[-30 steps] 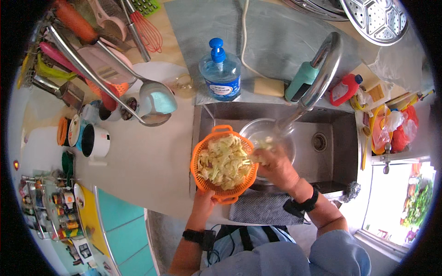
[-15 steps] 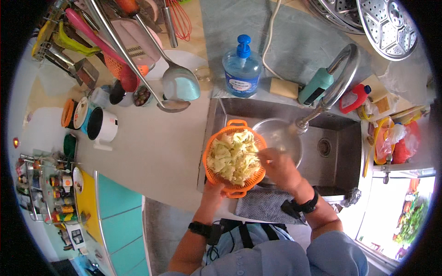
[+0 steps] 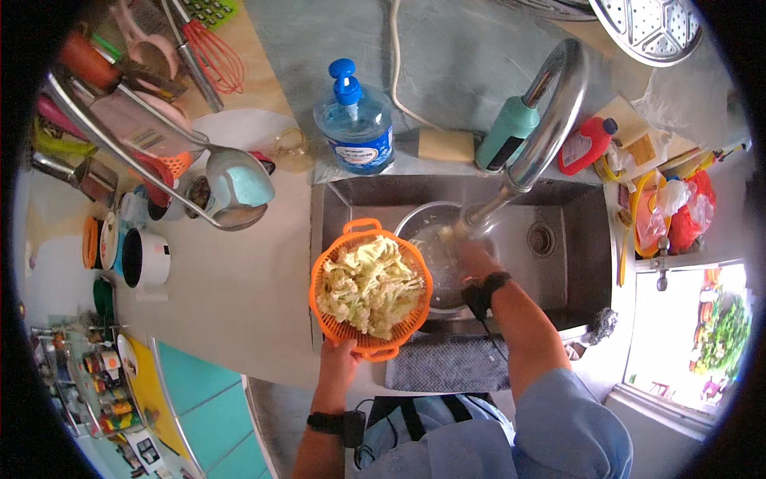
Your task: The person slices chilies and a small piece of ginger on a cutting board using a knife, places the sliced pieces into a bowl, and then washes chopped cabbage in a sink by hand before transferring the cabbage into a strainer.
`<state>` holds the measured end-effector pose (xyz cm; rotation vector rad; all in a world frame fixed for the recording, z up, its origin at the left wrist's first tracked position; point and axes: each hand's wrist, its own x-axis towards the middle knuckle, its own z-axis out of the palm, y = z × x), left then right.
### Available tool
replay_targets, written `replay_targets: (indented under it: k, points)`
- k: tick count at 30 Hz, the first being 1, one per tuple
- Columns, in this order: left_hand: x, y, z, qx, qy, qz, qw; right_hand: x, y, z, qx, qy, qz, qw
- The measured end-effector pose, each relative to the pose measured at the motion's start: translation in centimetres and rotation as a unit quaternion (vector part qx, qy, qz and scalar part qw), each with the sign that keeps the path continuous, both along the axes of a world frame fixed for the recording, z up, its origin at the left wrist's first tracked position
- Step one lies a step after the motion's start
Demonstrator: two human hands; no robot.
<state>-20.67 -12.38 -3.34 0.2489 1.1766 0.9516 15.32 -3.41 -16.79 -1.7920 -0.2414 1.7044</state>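
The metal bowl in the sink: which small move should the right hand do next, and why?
Probably the right hand should scoop up the pale bits in the metal bowl: it is reaching in there, and the left hand holds the orange colander close by, with similar pale cauliflower pieces inside.

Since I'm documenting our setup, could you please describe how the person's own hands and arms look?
The left hand and right hand look ungloved. Each wrist wears a black strap with a boxy dark module and thin cable nearby; the blue-grey right sleeve leaves the forearm bare.
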Motion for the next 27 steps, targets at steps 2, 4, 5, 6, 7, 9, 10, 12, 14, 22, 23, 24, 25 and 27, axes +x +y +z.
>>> replay_targets:
  k: [2,4,5,6,7,9,10,12,14,22,23,24,25,27]
  points:
    - [0.1,0.1,0.2,-0.004,0.012,-0.009,1.0,-1.3,0.9,-0.7,0.005,-0.013,-0.001,1.0]
    - [0.1,0.2,0.4,-0.001,0.014,-0.017,1.0,-2.8,2.0,-0.9,0.018,-0.01,0.022,1.0]
    - [0.1,0.2,0.5,0.0,0.016,-0.022,1.0,-3.6,2.5,-1.0,0.024,-0.004,0.042,0.999]
    - [0.1,0.2,0.5,-0.013,0.027,-0.022,0.999,-4.7,3.0,-1.0,0.036,0.012,0.066,0.997]
    - [0.1,0.1,0.6,-0.002,0.021,-0.024,1.0,-5.7,3.3,-1.0,0.051,0.038,0.085,0.994]
    - [0.1,0.1,0.7,0.005,0.01,-0.016,1.0,-7.4,3.4,-1.0,0.096,0.126,0.135,0.978]
    - [0.1,0.1,0.7,-0.001,0.018,-0.016,1.0,-7.9,3.3,-1.1,0.139,0.211,0.184,0.95]
    - [0.1,0.1,0.8,0.013,-0.001,-0.017,1.0,-8.4,2.7,-1.4,0.171,0.303,0.229,0.909]
    - [0.1,0.2,0.8,0.012,0.004,-0.027,1.0,-8.7,1.8,-2.0,0.153,0.322,0.226,0.907]
    - [0.0,0.0,0.5,0.002,0.016,-0.019,1.0,-5.8,0.4,-0.5,0.14,0.098,0.184,0.968]
    - [-0.1,0.0,0.3,0.003,0.014,-0.024,1.0,-4.2,0.0,1.1,0.127,0.029,0.171,0.977]
    - [-0.2,0.0,0.2,0.019,0.001,-0.03,0.999,-3.3,-0.4,2.8,0.124,-0.064,0.187,0.972]
    - [-0.3,0.1,0.0,0.006,0.003,-0.033,0.999,-2.6,-0.7,4.8,0.122,-0.157,0.202,0.959]
    - [-0.6,0.1,-0.5,0.007,-0.006,-0.037,0.999,-3.1,-1.3,9.2,0.225,-0.303,0.188,0.907]
